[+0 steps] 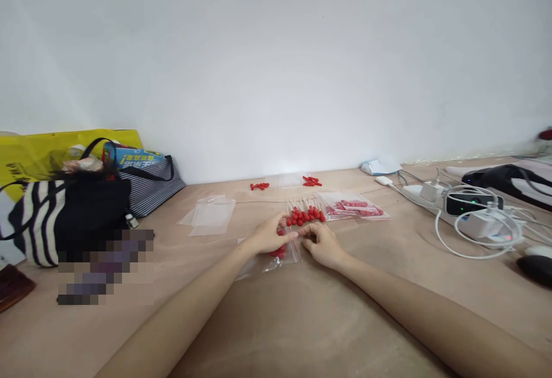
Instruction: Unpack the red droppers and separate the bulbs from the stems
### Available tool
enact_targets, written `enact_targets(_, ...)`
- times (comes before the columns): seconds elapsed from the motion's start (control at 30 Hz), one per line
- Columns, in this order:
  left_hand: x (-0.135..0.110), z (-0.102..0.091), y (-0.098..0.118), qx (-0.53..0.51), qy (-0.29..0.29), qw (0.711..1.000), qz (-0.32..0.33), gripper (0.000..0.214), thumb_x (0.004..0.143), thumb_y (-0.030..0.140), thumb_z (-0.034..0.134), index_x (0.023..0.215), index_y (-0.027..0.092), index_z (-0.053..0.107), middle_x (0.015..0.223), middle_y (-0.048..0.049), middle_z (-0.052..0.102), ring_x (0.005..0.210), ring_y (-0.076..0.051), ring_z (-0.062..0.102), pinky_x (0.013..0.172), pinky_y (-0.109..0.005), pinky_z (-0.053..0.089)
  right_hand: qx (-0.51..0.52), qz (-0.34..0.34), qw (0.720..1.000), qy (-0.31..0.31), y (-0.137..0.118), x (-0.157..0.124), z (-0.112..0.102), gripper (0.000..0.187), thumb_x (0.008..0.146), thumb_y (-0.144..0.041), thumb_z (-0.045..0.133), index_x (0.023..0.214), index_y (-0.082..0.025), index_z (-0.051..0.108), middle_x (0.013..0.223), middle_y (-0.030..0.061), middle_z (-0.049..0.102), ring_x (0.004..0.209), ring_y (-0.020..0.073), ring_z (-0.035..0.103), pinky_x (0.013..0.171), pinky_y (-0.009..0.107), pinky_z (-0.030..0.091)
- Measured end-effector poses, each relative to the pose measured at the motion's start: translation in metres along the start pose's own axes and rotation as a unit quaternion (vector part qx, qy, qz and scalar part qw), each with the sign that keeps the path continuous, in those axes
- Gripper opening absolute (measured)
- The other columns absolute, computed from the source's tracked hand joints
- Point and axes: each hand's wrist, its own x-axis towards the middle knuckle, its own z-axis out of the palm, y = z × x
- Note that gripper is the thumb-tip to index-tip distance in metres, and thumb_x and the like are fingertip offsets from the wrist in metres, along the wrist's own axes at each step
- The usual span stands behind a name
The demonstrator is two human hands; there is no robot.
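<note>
As left hand (269,235) and right hand (324,245) pinch it, bag (266,264) holds red pieces (279,252)

— what's lying at the centre of the frame?
— a clear plastic bag (290,256) is lying flat there, holding a few red pieces.
— and just above it?
— red-tipped white sticks (305,214) are fanning out, tips bunching together.

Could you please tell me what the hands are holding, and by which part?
The left hand and right hand seem to pinch a clear bag of red-tipped sticks at its far edge.
</note>
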Motion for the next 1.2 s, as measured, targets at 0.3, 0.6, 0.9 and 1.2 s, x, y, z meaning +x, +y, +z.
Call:
enact_targets(0.3, 0.016, 0.003, -0.005, -0.071, -0.003, 0.997, -0.043, 0.025, 0.066, 0.039, 0.056, 0.075, 0.015, 0.054, 0.061, 0.0021, 0.054, 0.054, -0.010, 0.049, 0.053, -0.022, 0.039, -0.004, 0.001, 1.000, -0.019, -0.005, -0.001, -0.003, 0.014, 0.068, -0.016, 0.053, 0.077, -0.023, 0.062, 0.083, 0.0024, 0.059, 0.082, 0.0182, 0.051, 0.075, 0.035, 0.038)
enact_targets(0.6, 0.006, 0.006, -0.005, -0.091, -0.065, 0.987, -0.113, 0.036, 0.063, 0.051, 0.057, 0.065, 0.016, 0.051, 0.046, 0.0051, 0.047, 0.038, -0.007, 0.042, 0.039, -0.018, 0.032, -0.014, 0.017, 0.999, -0.037, -0.008, -0.001, -0.006, 0.014, 0.068, -0.018, 0.054, 0.076, -0.024, 0.064, 0.082, 0.0024, 0.059, 0.085, 0.0182, 0.050, 0.076, 0.034, 0.036)
enact_targets(0.9, 0.005, 0.005, 0.002, -0.177, -0.022, 0.978, -0.110, 0.035, 0.069, 0.050, 0.049, 0.061, 0.017, 0.042, 0.043, 0.0079, 0.038, 0.035, -0.006, 0.036, 0.037, -0.018, 0.028, -0.012, 0.026, 0.992, -0.121, -0.019, -0.003, -0.012, 0.019, 0.076, -0.037, 0.050, 0.075, -0.025, 0.065, 0.099, 0.0012, 0.057, 0.095, 0.0201, 0.046, 0.085, 0.041, 0.025)
enact_targets(1.2, 0.009, 0.010, -0.001, -0.144, 0.025, 0.984, -0.099, 0.031, 0.072, 0.045, 0.045, 0.062, 0.016, 0.046, 0.043, 0.0069, 0.039, 0.036, -0.007, 0.037, 0.039, -0.019, 0.029, 0.014, 0.029, 0.990, -0.136, -0.020, -0.001, -0.013, 0.017, 0.074, -0.034, 0.051, 0.071, -0.024, 0.065, 0.096, 0.0014, 0.058, 0.095, 0.0204, 0.046, 0.087, 0.042, 0.023)
